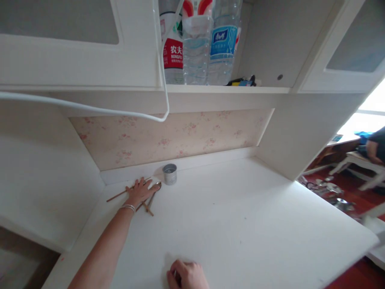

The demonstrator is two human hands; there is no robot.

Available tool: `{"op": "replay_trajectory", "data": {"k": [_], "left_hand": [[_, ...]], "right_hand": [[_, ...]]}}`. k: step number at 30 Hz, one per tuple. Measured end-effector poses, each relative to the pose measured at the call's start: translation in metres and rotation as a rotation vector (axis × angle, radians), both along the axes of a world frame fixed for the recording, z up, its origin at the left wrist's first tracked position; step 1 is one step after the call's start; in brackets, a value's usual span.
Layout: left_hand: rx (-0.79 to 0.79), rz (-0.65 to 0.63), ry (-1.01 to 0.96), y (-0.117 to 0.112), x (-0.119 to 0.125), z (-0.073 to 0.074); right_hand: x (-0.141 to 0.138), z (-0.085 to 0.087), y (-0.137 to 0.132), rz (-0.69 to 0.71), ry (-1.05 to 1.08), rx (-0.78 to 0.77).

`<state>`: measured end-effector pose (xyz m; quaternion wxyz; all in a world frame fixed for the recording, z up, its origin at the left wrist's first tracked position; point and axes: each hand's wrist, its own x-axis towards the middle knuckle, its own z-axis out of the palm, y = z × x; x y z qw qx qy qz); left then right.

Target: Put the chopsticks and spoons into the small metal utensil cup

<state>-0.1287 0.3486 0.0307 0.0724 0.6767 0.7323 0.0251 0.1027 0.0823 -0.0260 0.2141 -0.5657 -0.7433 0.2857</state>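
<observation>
My left hand [140,191] reaches to the far left corner of the white desk [240,224]. Its fingers lie spread and flat over a few wooden chopsticks [116,196] and a spoon [157,187]. A bracelet sits on that wrist. Just right of the fingertips stands a small metal cup with holes [170,174], upright against the back ledge. My right hand [187,275] rests at the near edge of the desk, curled into a loose fist; something thin may be in it, but I cannot make it out.
Above the desk, a shelf [225,89] holds large water bottles [197,40] and small items. A white cable [90,108] loops under the cabinet. Floral wallpaper backs the desk. At right, a red floor with clutter and another person's arm [374,148].
</observation>
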Motion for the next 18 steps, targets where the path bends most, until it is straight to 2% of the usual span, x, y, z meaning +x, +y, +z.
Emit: {"op": "replay_trajectory", "data": {"k": [4,8,13,18], "left_hand": [[0.041,-0.042,0.019,-0.009,0.008,0.0],[0.148,-0.065,0.064,-0.038,0.017,-0.001],[0.214,-0.117,0.075,-0.1,0.026,-0.004],[0.263,-0.137,0.064,-0.173,0.029,-0.005]], "right_hand": [[0.0,0.004,-0.001,-0.014,-0.014,0.02],[0.001,0.015,-0.004,-0.011,-0.015,0.039],[0.003,0.029,-0.009,-0.007,-0.03,0.05],[0.006,0.033,-0.012,0.02,-0.012,0.047]]}}
